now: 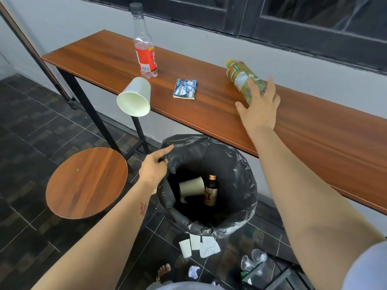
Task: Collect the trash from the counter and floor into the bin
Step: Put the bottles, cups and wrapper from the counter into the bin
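My right hand (260,107) wraps around a tilted green-and-yellow plastic bottle (240,77) on the wooden counter (314,130). My left hand (155,164) pinches the rim of the black liner of the bin (236,164) under the counter. Inside the bin lie a paper cup (191,186) and a small brown bottle (211,192). On the counter stand a red-labelled bottle (144,49), a white paper cup (135,98) on its side at the front edge, and a blue gum packet (185,88).
A round wooden stool (85,183) stands left of the bin. On the tiled floor in front of the bin lie white paper scraps (199,245), a crumpled tissue (193,272) and clear plastic cups (253,260). A bare foot (165,272) is near them.
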`<action>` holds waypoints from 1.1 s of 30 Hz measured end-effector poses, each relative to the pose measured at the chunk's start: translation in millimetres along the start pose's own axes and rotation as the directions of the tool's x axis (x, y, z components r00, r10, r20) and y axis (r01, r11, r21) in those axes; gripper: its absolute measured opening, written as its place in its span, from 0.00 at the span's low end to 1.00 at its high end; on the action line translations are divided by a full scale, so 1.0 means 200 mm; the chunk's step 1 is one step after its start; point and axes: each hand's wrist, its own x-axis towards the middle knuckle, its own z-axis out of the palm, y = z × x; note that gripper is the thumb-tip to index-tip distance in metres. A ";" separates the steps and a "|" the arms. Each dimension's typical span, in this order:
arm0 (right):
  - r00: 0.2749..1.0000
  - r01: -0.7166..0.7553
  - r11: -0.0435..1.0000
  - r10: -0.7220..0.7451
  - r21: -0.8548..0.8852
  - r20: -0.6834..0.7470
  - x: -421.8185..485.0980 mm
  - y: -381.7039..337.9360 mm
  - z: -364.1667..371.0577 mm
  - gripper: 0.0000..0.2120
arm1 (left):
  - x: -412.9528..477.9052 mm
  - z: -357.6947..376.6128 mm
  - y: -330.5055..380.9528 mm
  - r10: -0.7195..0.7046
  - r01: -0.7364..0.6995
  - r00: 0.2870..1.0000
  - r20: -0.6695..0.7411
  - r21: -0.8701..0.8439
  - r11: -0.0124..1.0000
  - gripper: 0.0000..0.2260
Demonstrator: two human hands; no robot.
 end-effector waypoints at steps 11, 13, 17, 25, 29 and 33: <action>0.988 0.123 0.979 -0.105 0.162 -0.114 -0.11 0.04 0.00 0.29 | 0.02 0.00 -0.01 0.003 -0.005 1.000 -0.030 -0.080 0.997 0.23; 0.985 0.155 0.953 -0.128 0.260 -0.120 -0.16 0.06 -0.02 0.29 | 0.00 0.00 -0.02 0.001 -0.004 0.999 -0.033 -0.102 0.995 0.23; 0.981 0.184 0.873 -0.190 0.451 -0.031 -0.27 0.07 -0.07 0.29 | -0.05 -0.01 -0.04 0.001 -0.012 0.997 -0.081 -0.130 0.991 0.25; 0.952 0.077 0.672 -0.268 0.737 0.145 -0.55 0.09 -0.26 0.24 | -0.17 -0.07 -0.10 -0.084 0.036 0.981 -0.173 -0.263 0.964 0.26; 0.923 0.088 0.681 -0.330 0.727 0.198 -0.66 0.13 -0.29 0.21 | -0.23 -0.11 -0.12 -0.097 0.034 0.971 -0.216 -0.279 0.960 0.24; 0.830 0.209 0.836 -0.426 0.507 0.361 -0.73 0.12 -0.18 0.21 | -0.28 -0.11 -0.12 -0.083 0.015 0.966 -0.246 -0.269 0.963 0.23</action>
